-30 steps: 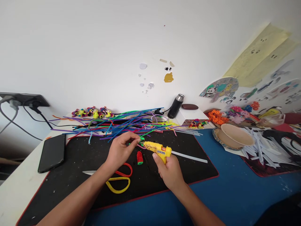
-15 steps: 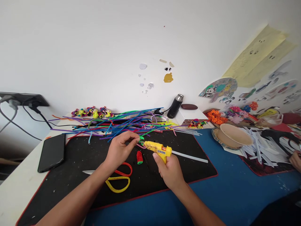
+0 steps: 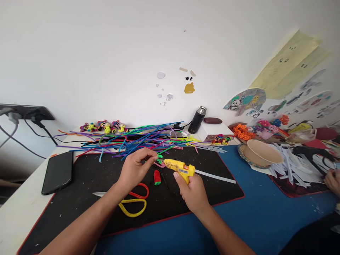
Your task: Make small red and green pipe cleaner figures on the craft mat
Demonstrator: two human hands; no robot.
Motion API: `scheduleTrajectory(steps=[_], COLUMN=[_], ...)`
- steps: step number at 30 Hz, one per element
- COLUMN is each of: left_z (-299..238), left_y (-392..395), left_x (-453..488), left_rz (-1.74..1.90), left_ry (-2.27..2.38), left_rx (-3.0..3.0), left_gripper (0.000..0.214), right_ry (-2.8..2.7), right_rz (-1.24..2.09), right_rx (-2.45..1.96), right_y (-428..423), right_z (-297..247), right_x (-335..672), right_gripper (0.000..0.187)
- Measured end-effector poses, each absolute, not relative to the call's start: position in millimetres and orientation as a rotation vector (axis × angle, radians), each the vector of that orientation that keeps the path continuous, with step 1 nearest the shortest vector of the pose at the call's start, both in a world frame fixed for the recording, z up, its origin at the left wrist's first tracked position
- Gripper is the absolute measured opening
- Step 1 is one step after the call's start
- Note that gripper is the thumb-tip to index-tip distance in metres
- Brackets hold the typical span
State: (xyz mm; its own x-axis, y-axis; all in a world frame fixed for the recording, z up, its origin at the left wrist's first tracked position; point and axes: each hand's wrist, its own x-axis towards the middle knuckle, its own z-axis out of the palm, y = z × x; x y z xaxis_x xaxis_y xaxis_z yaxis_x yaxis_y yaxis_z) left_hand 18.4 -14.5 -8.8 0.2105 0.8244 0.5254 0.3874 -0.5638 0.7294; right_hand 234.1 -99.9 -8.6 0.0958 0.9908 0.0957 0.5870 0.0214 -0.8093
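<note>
My right hand (image 3: 193, 193) grips a yellow glue gun (image 3: 178, 167) with a clear glue stick (image 3: 215, 176) out its back. The nozzle touches a small green and pink pipe-cleaner piece (image 3: 159, 160) pinched in my left hand (image 3: 136, 168). Both hover over a black mat (image 3: 79, 184). A small red wound piece with a green end (image 3: 157, 177) lies on the mat just below the nozzle. Red and yellow scissors (image 3: 132, 203) lie under my left wrist.
A heap of coloured pipe cleaners (image 3: 138, 140) spreads behind the mat, with small finished figures (image 3: 105, 126) by the wall. A black phone (image 3: 57, 172) lies left. A black bottle (image 3: 197, 120), paper bowl (image 3: 259, 153), paper strips (image 3: 292, 166) and another person's hand (image 3: 332, 180) are right.
My hands have barely moved; the glue gun stays at the piece. Another person's hand has come into view at the right edge.
</note>
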Motion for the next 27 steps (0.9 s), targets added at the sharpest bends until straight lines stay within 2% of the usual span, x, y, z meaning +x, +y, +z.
scheduleTrajectory(steps=[27], left_z=[-2.3], left_y=[-17.4], left_x=[21.5], left_rz=[1.342], left_ry=[1.069], left_rx=[2.04], left_gripper=[0.014], right_ry=[-1.636], right_rz=[0.65], right_rx=[-1.572], right_y=[-96.3], right_z=[-8.4], right_x=[236.6], right_gripper=[0.057])
